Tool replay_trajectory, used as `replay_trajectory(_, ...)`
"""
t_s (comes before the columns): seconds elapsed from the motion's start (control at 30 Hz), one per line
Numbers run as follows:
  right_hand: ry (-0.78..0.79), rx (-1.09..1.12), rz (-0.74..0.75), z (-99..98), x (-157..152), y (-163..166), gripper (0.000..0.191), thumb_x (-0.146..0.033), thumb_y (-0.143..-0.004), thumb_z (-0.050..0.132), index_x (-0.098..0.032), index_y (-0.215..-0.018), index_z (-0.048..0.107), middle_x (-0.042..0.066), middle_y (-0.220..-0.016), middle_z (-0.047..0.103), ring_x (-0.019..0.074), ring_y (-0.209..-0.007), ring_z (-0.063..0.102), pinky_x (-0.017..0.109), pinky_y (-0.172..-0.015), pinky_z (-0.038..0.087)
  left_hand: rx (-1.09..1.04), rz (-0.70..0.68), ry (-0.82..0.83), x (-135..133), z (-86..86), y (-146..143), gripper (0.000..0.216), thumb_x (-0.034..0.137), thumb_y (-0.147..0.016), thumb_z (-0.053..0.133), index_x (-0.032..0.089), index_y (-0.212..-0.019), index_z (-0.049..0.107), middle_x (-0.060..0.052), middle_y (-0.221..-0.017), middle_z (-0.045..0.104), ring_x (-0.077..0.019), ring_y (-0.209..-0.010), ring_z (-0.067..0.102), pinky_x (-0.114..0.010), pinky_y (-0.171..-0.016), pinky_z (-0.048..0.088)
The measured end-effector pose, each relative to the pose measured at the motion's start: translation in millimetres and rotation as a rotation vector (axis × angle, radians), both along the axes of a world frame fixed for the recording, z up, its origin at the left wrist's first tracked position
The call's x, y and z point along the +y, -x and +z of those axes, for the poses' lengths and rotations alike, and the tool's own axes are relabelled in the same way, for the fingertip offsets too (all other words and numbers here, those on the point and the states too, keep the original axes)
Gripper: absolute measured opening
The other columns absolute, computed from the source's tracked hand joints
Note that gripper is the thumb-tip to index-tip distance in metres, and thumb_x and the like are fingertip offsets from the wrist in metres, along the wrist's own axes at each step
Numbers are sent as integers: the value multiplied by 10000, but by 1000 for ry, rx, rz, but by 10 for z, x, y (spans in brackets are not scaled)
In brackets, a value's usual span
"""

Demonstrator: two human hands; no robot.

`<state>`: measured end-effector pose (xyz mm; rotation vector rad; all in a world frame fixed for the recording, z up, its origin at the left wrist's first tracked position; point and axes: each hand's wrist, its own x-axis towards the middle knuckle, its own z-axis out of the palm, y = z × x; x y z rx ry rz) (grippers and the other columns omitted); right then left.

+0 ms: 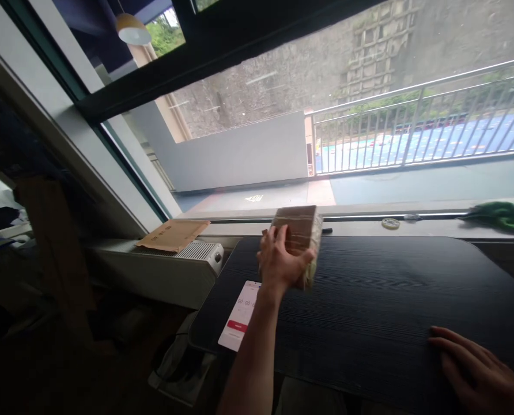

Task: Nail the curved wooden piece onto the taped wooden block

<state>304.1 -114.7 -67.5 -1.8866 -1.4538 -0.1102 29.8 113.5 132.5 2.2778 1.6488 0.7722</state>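
My left hand (278, 262) is wrapped round a brown taped cardboard box (300, 233), holding it just above the far left part of the dark table (369, 300). My right hand (477, 369) lies flat on the table near its front right edge, fingers stretched out, holding nothing. A phone (241, 315) with a lit white screen and a red button lies on the table's left edge, just left of my left forearm.
A flat cardboard envelope (173, 234) rests on a white heater (203, 252) left of the table. On the window sill lie a tape roll (390, 223) and a green cloth (503, 215). A large window fills the far side. A bin (179, 369) stands below the table.
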Motion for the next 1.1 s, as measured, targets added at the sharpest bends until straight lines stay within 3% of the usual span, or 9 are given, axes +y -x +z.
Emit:
replay_trajectory(0.1, 18, -78, 10, 149, 8, 74, 309, -393, -808, 461, -231, -986, 654, 46, -1166, 599, 263, -1008, 574, 460, -855, 463, -9, -172, 3, -436, -191, -276, 884, 681, -610, 583, 294, -1367, 340, -47, -1487, 239, -372, -1333, 202, -511, -1038, 256)
replay_trajectory(0.2, 31, -97, 4, 229, 16, 96, 292, -373, -810, 456, -227, -950, 667, 48, -1134, 616, 252, -997, 582, 435, -840, 479, 42, -394, -3, -674, -340, -347, 896, 623, -534, 683, 310, -1329, 413, -46, -1490, 255, -398, -1334, 186, -547, -1056, 216)
replay_trajectory(0.33, 67, -96, 9, 227, 20, 89, 293, -363, -824, 444, -232, -960, 668, 44, -1154, 606, 253, -1042, 559, 446, -861, 464, 129, -648, 115, -726, -444, -212, 920, 598, -495, 728, 313, -1319, 435, -59, -1484, 287, -424, -1342, 179, -620, -1062, 140)
replay_trajectory(0.47, 75, -76, 11, 176, 13, 74, 303, -367, -826, 449, -227, -978, 670, 49, -1170, 598, 252, -1068, 544, 451, -883, 454, 100, -711, 194, -717, -467, 3, 913, 606, -553, 705, 300, -1354, 394, -59, -1483, 297, -360, -1374, 164, -560, -1111, 47)
replay_trajectory(0.57, 112, -4, 19, 176, 8, 19, 307, -393, -809, 473, -241, -978, 680, 41, -1178, 596, 257, -1085, 538, 450, -905, 451, -26, -600, 230, -773, -525, 192, 886, 584, -614, 680, 282, -1381, 354, -63, -1495, 266, -327, -1389, 144, -515, -1129, 14)
replay_trajectory(0.7, 205, 271, -7, 333, 66, -42, 413, -503, -770, 511, -255, -1065, 659, 38, -1159, 613, 262, -1080, 551, 421, -927, 453, -259, -174, 305, -890, -724, 441, 832, 540, -733, 585, 206, -1422, 260, -85, -1508, 224, -277, -1399, 134, -446, -1139, 122)
replay_trajectory(0.77, 252, 453, -56, 472, 152, 17, 494, -565, -765, 499, -253, -1126, 628, 42, -1164, 612, 268, -1090, 545, 407, -923, 456, -313, -71, 380, -938, -840, 508, 893, 548, -735, 575, 153, -1437, 191, -120, -1507, 213, -287, -1392, 159, -439, -1132, 162)
replay_trajectory(0.93, 314, 740, 137, 740, 471, 472, 623, -599, -780, 466, -187, -1241, 538, 71, -1220, 579, 262, -1152, 498, 353, -964, 417, -411, -37, 459, -978, -1024, 409, 833, 521, -798, 499, 132, -1443, 142, -132, -1495, 244, -293, -1394, 143, -445, -1136, 138)
replay_trajectory(1.1, 353, 758, 43, 781, 723, 690, 766, -612, -728, 530, -126, -1310, 421, 133, -1146, 605, 296, -1029, 571, 397, -866, 478, -593, 6, 446, -963, -1032, 252, 748, 477, -833, 459, 172, -1437, 141, -112, -1491, 248, -263, -1376, 223, -371, -1109, 257)
